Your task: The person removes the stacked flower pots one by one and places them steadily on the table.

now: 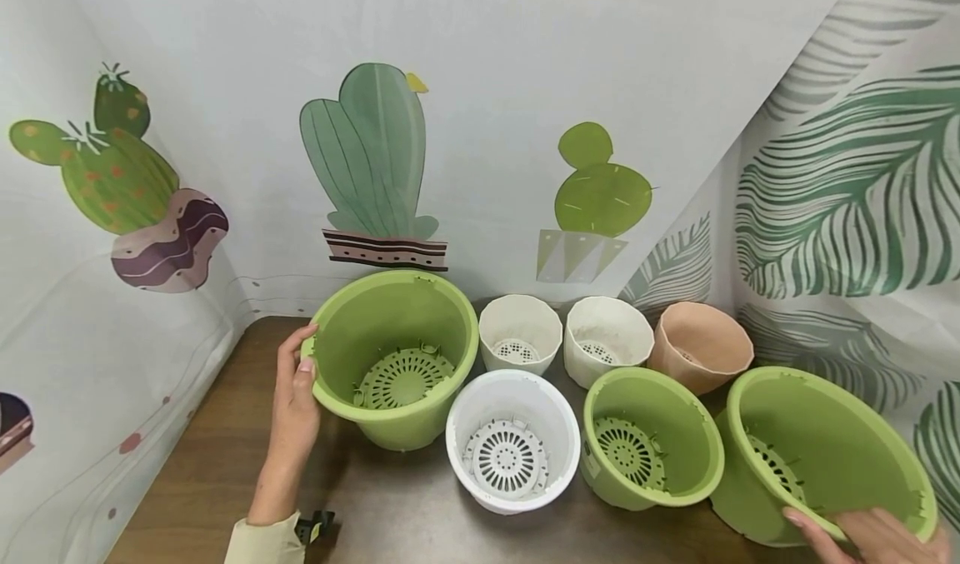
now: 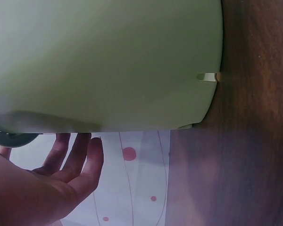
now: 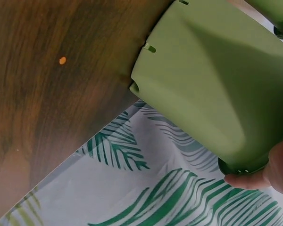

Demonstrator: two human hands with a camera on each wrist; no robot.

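Observation:
In the head view my left hand point(image 1: 296, 389) grips the left rim of a large green flowerpot point(image 1: 403, 426), thumb at the edge. That pot's smooth outer wall point(image 2: 108, 66) fills much of the left wrist view, with the fingers point(image 2: 92, 165) bent up by its rim. My right hand point(image 1: 873, 537) holds the near rim of another large green flowerpot point(image 1: 750, 497) at the far right. The right wrist view shows this pot point(image 3: 217, 89) against the wooden table, my hand point(image 3: 278, 172) at its rim. Between them stand a white flowerpot point(image 1: 512, 397) and a smaller green flowerpot point(image 1: 675, 414).
Behind stand two cream pots point(image 1: 521, 314) point(image 1: 607, 318) and a peach pot point(image 1: 702, 339), close to the cactus-printed cloth point(image 1: 487, 131). Leaf-printed cloth point(image 1: 840, 214) hangs at the right. Brown tabletop point(image 1: 405, 506) shows in front. A small orange speck point(image 3: 62, 60) lies on the table.

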